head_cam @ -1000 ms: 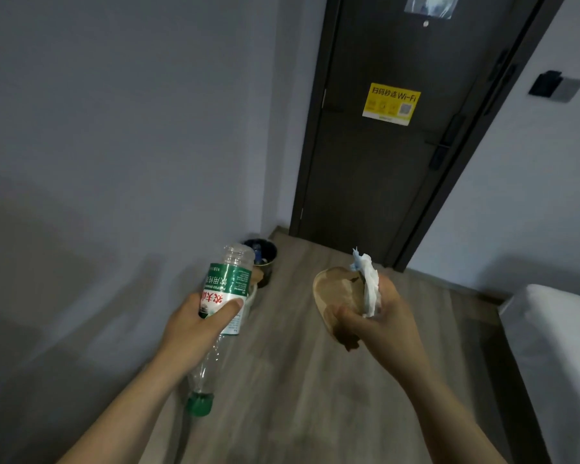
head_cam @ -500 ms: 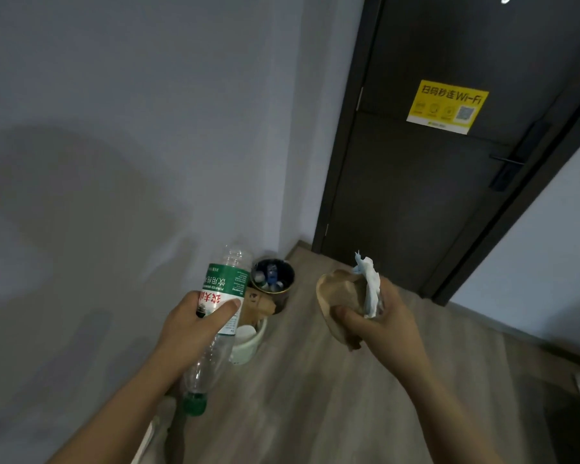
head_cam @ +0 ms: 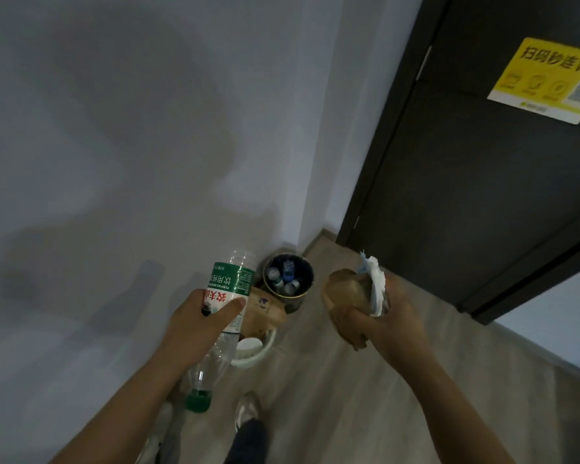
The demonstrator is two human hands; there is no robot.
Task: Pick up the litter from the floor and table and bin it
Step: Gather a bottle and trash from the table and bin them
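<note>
Left hand (head_cam: 198, 319): gripping a clear plastic bottle (head_cam: 230, 293) around its middle, the thumb lying across the red and green label and the other fingers curling behind it.
Bottle: hanging upside down and tilting, its base sticking out beyond the fingertips and its green cap (head_cam: 198, 400) pointing down below the wrist.
Right hand (head_cam: 385, 321): closing around a crumpled brown paper wrapper (head_cam: 344, 291) and a wad of white tissue (head_cam: 376, 288), the fingers curling tightly underneath.
Wrapper and tissue: both poking up above the knuckles, the tissue sitting on the thumb side of the wrapper; whether anything else is inside the fist is not visible.
Bin (head_cam: 298, 299): standing on the floor in the wall corner, beyond and between the two sets of fingertips, holding several bottles.
Beside the bin: a brown paper bag (head_cam: 267, 308) leaning just past the left thumb, and a pale green tub (head_cam: 265, 346) sitting under the held bottle.
Door (head_cam: 466, 195): standing dark beyond the right hand, carrying a yellow sticker (head_cam: 546, 78).
Shoe (head_cam: 246, 408): showing on the wooden floor (head_cam: 332, 396) between the forearms.
</note>
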